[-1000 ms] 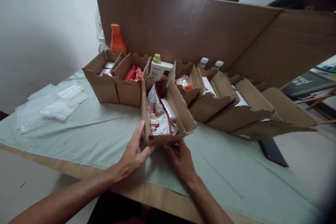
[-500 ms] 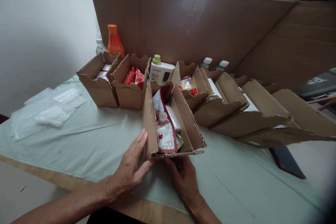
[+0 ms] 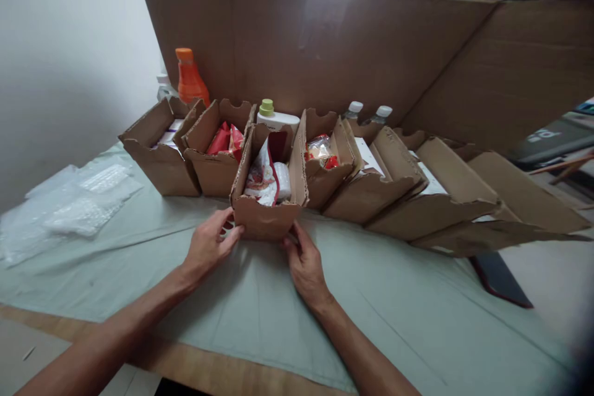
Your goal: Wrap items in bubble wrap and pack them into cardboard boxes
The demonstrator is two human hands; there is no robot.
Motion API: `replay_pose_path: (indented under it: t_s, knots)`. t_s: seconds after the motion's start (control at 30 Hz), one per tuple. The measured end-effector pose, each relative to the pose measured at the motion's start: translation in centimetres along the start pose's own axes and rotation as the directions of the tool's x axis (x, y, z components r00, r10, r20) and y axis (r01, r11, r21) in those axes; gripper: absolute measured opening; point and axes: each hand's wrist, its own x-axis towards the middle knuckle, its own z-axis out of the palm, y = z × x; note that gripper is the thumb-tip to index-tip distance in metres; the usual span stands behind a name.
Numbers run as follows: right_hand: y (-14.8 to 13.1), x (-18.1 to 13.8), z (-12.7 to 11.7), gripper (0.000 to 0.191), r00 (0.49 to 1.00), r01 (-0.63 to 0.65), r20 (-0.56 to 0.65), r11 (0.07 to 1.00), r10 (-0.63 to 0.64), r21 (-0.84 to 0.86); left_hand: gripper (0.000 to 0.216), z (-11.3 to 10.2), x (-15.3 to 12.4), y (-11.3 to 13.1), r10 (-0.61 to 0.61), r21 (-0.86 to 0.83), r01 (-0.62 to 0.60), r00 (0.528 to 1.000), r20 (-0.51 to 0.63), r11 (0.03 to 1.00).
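An open cardboard box [image 3: 266, 221] stands upright on the cloth in front of me, between the boxes of a row. Inside it are a white-and-maroon printed packet [image 3: 264, 179] and a white bubble-wrapped roll [image 3: 281, 181]. My left hand [image 3: 211, 243] grips the lower left front corner, thumb on the front face and fingers along the side. At the lower right corner my right hand [image 3: 306, 261] holds the box in the same way, its fingertips partly hidden behind the edge.
Left of it are a box with red packets [image 3: 224, 139] and a box with white cartons [image 3: 169, 135]. Several more boxes [image 3: 371, 189] lean to the right. Behind stand an orange bottle [image 3: 190, 77], a white bottle with a green cap [image 3: 278, 119] and a cardboard panel [image 3: 325, 49]. Bubble wrap [image 3: 69, 204] lies left.
Both hands have pushed the box away from me into the row gap. It was tilted toward me and now stands level, covering more of the green-capped bottle.
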Motion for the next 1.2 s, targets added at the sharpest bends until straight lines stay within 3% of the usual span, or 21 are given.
replay_pose_path:
  t_s: [0.13, 0.3, 0.5, 0.73, 0.83, 1.0, 1.1, 1.2]
  knots:
    - [0.3, 0.5, 0.0, 0.041, 0.997, 0.011, -0.07, 0.998, -0.015, -0.058, 0.022, 1.2, 3.5, 0.0, -0.101, 0.049, 0.106, 0.99, -0.099, 0.993]
    - [0.1, 0.2, -0.4, 0.027, 0.998, 0.032, -0.047, 0.998, -0.035, -0.059, 0.025, 4.7, 6.1, -0.5, -0.159, -0.057, 0.153, 0.982, -0.106, 0.987]
    - [0.2, 0.3, -0.7, 0.025, 0.998, 0.049, -0.026, 0.996, -0.051, -0.074, 0.029, 7.4, 5.2, -1.1, -0.159, -0.163, 0.154, 0.987, -0.021, 0.975]
    - [0.5, -0.1, -0.4, 0.026, 0.999, 0.043, 0.007, 0.996, -0.043, -0.08, 0.055, 7.4, 4.4, -1.5, -0.101, -0.166, 0.125, 0.984, 0.144, 0.978]
    - [-0.6, 0.1, -1.4, 0.026, 0.998, 0.071, 0.005, 0.994, -0.07, -0.084, 0.059, 7.3, 4.5, -1.7, -0.082, -0.153, 0.11, 0.98, 0.181, 0.982]
    - [-6.2, 5.1, -5.8, 0.043, 0.985, 0.043, -0.16, 0.991, -0.064, -0.127, 0.06, 7.3, 4.5, -2.0, -0.059, -0.14, 0.089, 0.977, 0.206, 0.986]
    - [-9.1, 10.1, -7.8, 0.06, 0.99, 0.05, -0.11, 0.936, -0.093, -0.348, 0.059, 7.3, 4.5, -1.9, -0.055, -0.138, 0.085, 0.977, 0.206, 0.987]
    - [-9.7, 13.5, -8.4, 0.037, 0.997, 0.055, -0.012, 0.801, -0.078, -0.596, 0.056, 7.2, 4.5, -1.7, -0.052, -0.147, 0.084, 0.977, 0.205, 0.986]
